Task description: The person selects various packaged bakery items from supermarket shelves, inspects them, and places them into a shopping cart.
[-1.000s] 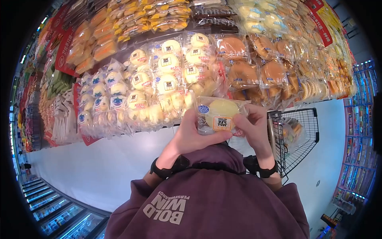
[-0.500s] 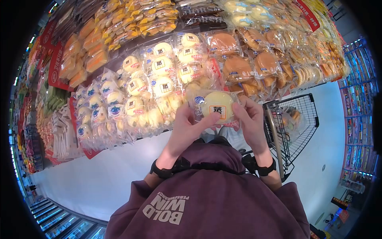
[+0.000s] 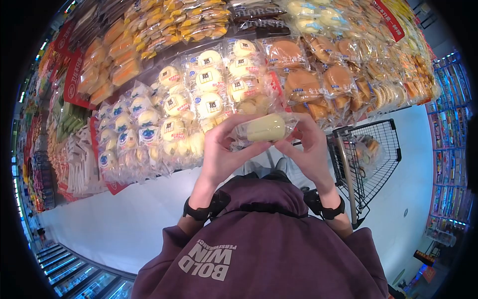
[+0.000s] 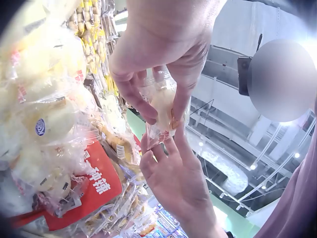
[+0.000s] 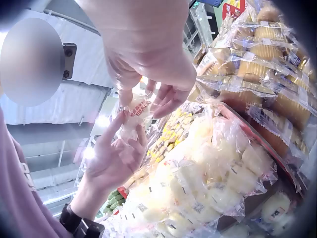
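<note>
A pale yellow steamed cake (image 3: pixel 266 127) in a clear plastic wrapper is held up in front of the chest, its plain side tilted toward the head view. My left hand (image 3: pixel 222 147) grips one end of the packet, thumb along the near edge. At the other end my right hand (image 3: pixel 309 149) pinches the wrapper between thumb and fingers. In the left wrist view, the wrapped cake (image 4: pixel 166 106) sits between the fingers of both hands. Red print on the wrapper (image 5: pixel 138 110) faces the right wrist view. Similar wrapped steamed cakes (image 3: pixel 209 79) are piled just beyond the hands.
Packs of brown round cakes (image 3: pixel 301 84) lie to the right on the display. Blueberry-marked packets (image 3: pixel 119 129) are heaped at the left. A black wire shopping cart (image 3: pixel 371 164) with bagged goods stands at the right. Red signs (image 3: pixel 74 82) edge the display sections.
Both hands have tipped the packet over, so its printed label has turned away from the head view and the plain side of the cake shows. The hands keep hold of it.
</note>
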Motion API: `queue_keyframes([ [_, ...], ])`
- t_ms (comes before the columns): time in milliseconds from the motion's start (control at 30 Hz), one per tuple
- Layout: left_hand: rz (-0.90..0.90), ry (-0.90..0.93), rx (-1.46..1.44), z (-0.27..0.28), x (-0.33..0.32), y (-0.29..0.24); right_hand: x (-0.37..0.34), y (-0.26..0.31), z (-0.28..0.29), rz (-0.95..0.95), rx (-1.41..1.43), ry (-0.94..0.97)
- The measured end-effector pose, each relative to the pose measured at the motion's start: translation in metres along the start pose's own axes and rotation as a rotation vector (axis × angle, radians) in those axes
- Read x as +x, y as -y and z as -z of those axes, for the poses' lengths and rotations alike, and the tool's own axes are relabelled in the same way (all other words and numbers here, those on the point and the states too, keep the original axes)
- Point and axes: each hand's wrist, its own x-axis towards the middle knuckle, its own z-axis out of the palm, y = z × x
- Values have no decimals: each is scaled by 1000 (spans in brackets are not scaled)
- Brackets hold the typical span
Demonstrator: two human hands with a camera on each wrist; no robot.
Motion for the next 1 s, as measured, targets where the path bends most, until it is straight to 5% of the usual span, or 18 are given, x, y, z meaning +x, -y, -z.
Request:
queue_keyframes([
  [133,-206,26,201,8,6,3,3,1,5,79,-115,71],
  [533,-227,87,250,14,9,5,3,-4,8,139,-151,53],
  [633,53,35,49,12,1,0,-1,2,7,98,-154,75],
  [833,140,-24,-77,4,1,-12,-3,12,-5,-156,120,66],
  [1000,227,-96,-129,10,4,-5,7,17,-3,322,-265,-50],
])
